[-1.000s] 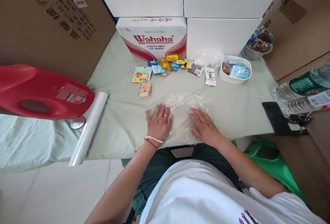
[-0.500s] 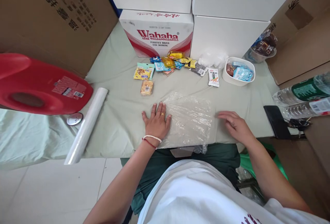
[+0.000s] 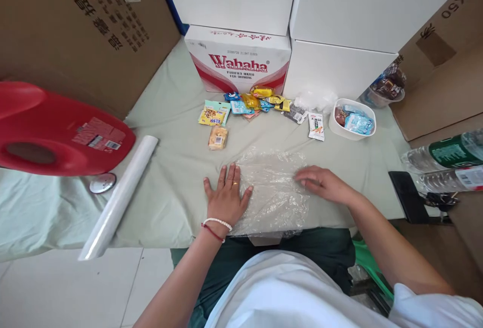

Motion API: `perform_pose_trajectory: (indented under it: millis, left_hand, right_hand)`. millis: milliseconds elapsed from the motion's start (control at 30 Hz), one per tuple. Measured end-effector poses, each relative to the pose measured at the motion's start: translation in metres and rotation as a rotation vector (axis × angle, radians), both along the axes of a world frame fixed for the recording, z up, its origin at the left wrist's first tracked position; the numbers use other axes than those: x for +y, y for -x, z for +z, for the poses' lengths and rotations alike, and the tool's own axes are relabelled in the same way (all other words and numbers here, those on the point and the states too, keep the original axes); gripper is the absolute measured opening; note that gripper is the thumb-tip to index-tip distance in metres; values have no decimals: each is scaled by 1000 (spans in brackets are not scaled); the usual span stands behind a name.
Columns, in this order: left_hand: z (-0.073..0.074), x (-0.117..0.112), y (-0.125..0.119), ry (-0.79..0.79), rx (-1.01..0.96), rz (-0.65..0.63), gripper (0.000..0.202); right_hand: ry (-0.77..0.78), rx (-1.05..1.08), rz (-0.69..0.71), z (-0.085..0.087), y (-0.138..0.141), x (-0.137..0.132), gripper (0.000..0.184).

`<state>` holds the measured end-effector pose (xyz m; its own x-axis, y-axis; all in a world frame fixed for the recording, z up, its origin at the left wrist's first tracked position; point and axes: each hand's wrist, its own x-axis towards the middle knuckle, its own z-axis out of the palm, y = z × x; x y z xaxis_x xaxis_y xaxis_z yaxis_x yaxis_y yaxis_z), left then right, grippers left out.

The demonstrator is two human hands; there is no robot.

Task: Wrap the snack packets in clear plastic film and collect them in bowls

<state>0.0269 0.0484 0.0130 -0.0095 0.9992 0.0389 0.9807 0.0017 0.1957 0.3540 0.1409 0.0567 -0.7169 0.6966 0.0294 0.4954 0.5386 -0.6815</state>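
Observation:
A crinkled sheet of clear plastic film [image 3: 273, 192] lies on the cloth-covered table in front of me. My left hand [image 3: 227, 197] rests flat at the film's left side with its fingers spread. At the opposite side, my right hand [image 3: 324, 182] reaches over the film's edge, fingers stretched out and thumb below them. I cannot make out whether its fingertips press on the film. Beyond the film sit a small wrapped cracker pack [image 3: 218, 138], a yellow and green snack bag [image 3: 214, 113] and a white snack packet [image 3: 316, 127].
Several small colourful packets [image 3: 251, 100] lie before a Wahaha carton [image 3: 239, 64]. A white tub [image 3: 352, 119] of snacks is at the back right. On the left are a film roll [image 3: 118, 197] and a red jug [image 3: 64, 132]. Bottles [image 3: 453, 149] and a black phone [image 3: 407, 194] are rightward.
My right hand has moved left onto the right edge of the plastic film, which looks more wrinkled. My left hand stays flat on its side. The camera view has shifted slightly.

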Motion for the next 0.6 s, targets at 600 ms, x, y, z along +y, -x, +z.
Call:
perform_pose_trajectory:
  millis: [600]
  left_hand:
    - [3, 2, 1, 21, -12, 2, 68]
  right_hand:
    - [-411, -656, -376, 14, 183, 213, 46]
